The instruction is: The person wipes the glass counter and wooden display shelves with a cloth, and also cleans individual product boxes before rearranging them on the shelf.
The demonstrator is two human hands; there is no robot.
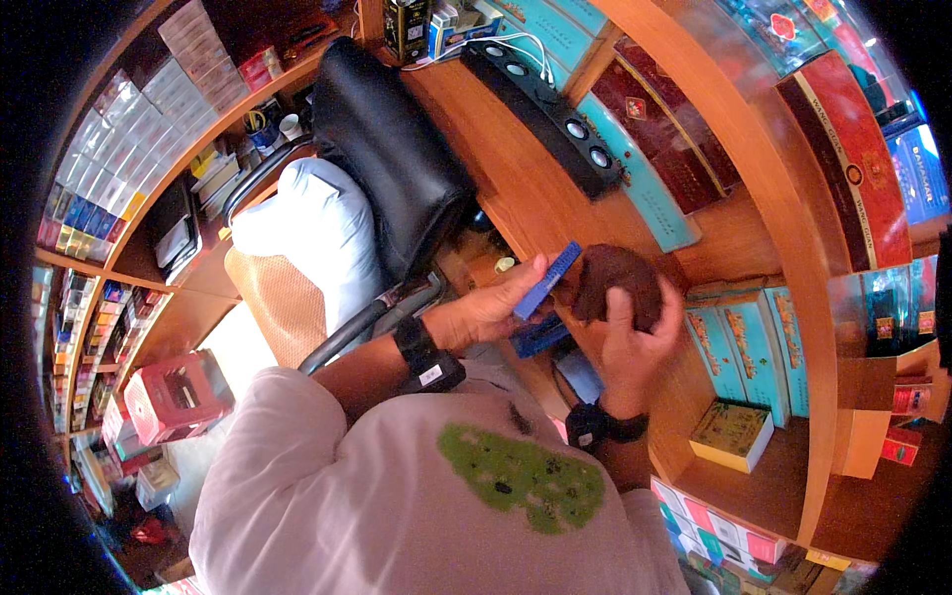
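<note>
Between the fingers and thumb of my left hand (494, 306) is a slim blue box (548, 281), held tilted with its narrow side up. Faint writing runs along that side. My right hand (641, 338) grips a dark brown rounded bundle (616, 286), which looks like cloth, though its material is hard to tell. The bundle is just right of the blue box, and a small gap appears between them. Both hands are in front of my chest, above the edge of a wooden counter (513, 178). The fingers behind the blue box are mostly hidden.
A black padded chair (387, 149) with a white cushion (305, 230) stands at the left. A black speaker bar (547, 115) and white cables (539, 52) lie on the counter. Turquoise boxes (744, 349) fill a shelf at right. A pink plastic stool (175, 398) is at far left.
</note>
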